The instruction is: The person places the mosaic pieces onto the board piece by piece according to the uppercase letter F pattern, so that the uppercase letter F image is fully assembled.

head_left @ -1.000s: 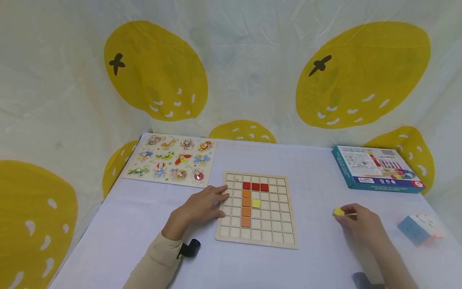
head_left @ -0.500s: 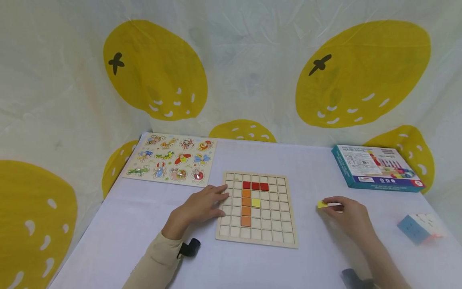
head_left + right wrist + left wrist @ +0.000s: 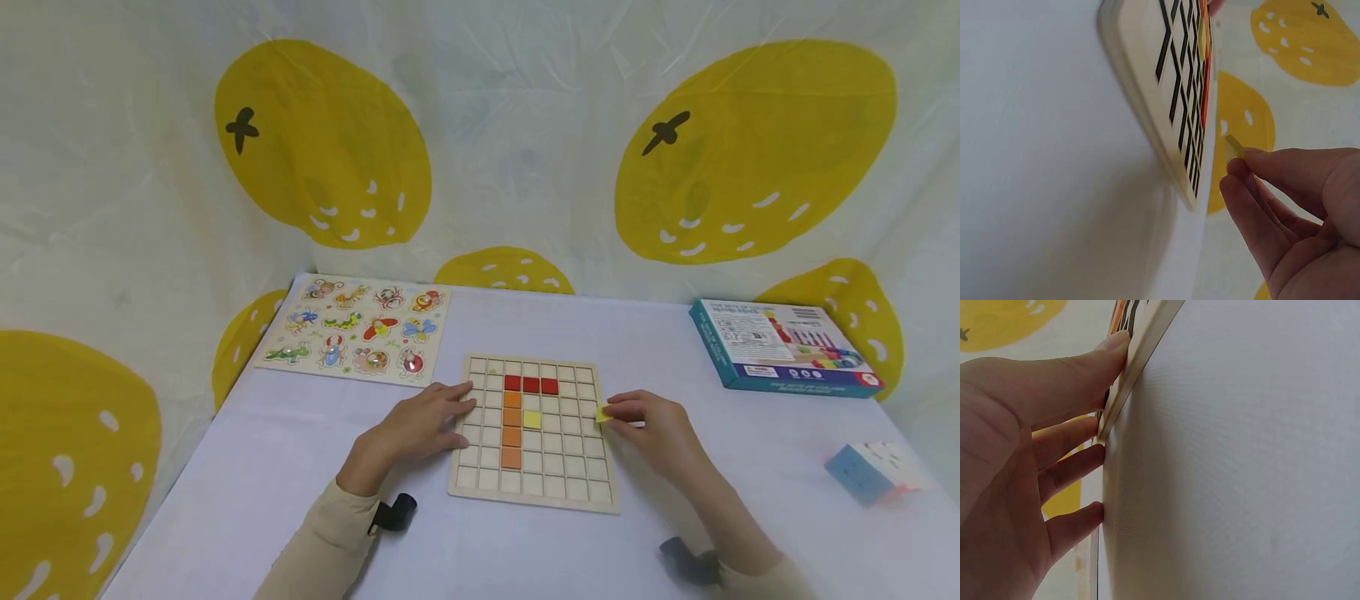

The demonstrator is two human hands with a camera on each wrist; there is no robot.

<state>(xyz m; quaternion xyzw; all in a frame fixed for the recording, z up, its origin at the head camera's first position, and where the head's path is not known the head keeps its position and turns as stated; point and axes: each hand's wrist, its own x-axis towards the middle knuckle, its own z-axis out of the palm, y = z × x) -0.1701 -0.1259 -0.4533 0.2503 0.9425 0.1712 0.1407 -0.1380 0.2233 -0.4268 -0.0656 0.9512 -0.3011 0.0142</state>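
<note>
A wooden grid board (image 3: 553, 462) lies flat on the white table. Three red tiles (image 3: 531, 385) form a row in its upper part, with a column of several orange tiles (image 3: 512, 437) below the leftmost one. One yellow tile (image 3: 532, 419) sits right of the orange column. My left hand (image 3: 416, 425) rests at the board's left edge, its thumb and fingertips touching the rim in the left wrist view. Over the board's right edge, my right hand (image 3: 652, 429) pinches another yellow tile (image 3: 1234, 147) between thumb and fingers, held above the surface.
An insect picture puzzle (image 3: 356, 367) lies at the back left. A teal-edged box (image 3: 787, 346) lies at the back right, with a blue and white puzzle cube (image 3: 870, 475) nearer me. A fruit-print curtain (image 3: 525, 125) hangs behind the table.
My right hand has travelled left with the yellow tile, from the table near the cube to the board's right edge. The left hand and the tiles on the board have stayed put.
</note>
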